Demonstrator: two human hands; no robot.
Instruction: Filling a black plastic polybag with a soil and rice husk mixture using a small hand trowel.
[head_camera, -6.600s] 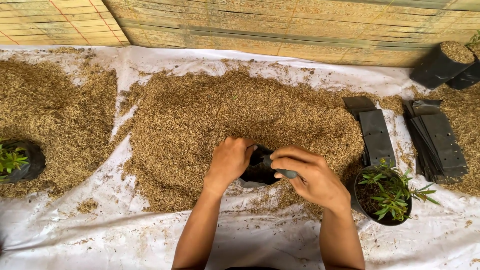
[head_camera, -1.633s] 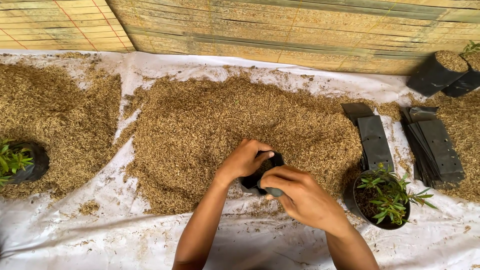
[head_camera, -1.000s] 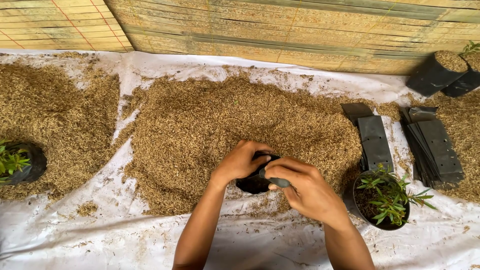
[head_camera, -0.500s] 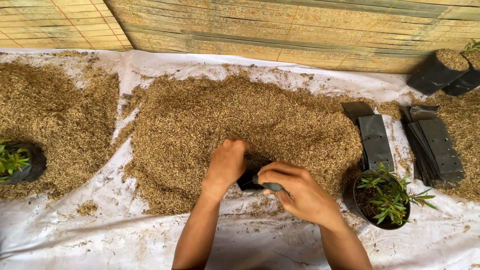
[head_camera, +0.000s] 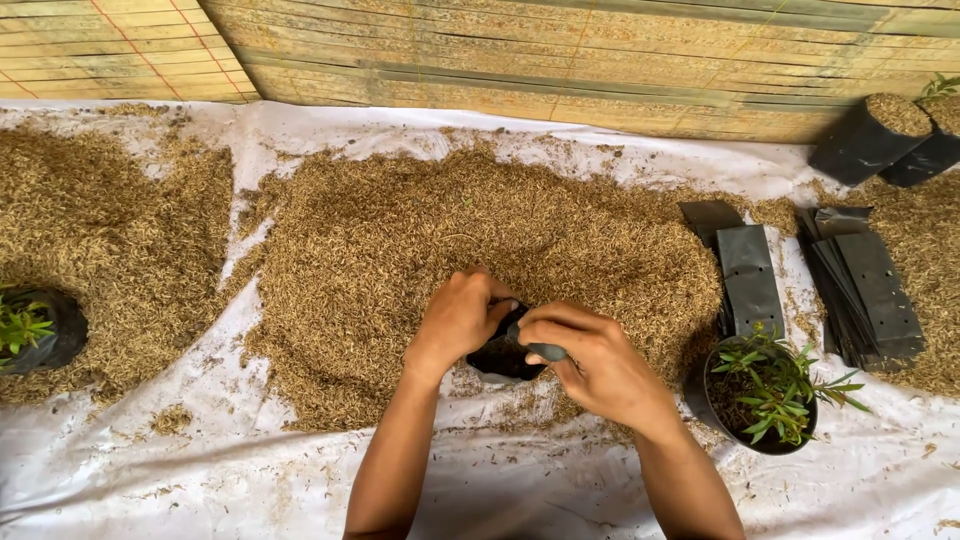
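Both hands meet at a small black plastic grow bag (head_camera: 503, 356) at the near edge of a large heap of brown husk (head_camera: 440, 240). My left hand (head_camera: 458, 320) grips the bag's left rim, fingers curled over it. My right hand (head_camera: 590, 360) pinches the bag's right rim between thumb and fingers. The bag's inside is mostly hidden by the hands.
A white sheet (head_camera: 200, 480) covers the ground. A potted green seedling (head_camera: 765, 395) stands right of my right hand. Flat black bags (head_camera: 750, 275) and a stack of them (head_camera: 865, 290) lie further right. Another seedling bag (head_camera: 35, 330) sits far left beside a second husk heap (head_camera: 110, 240). Filled bags (head_camera: 875, 135) lean at the bamboo wall.
My left hand has come back from the husk heap onto the bag's rim. My right hand has stayed on the bag, shifting slightly.
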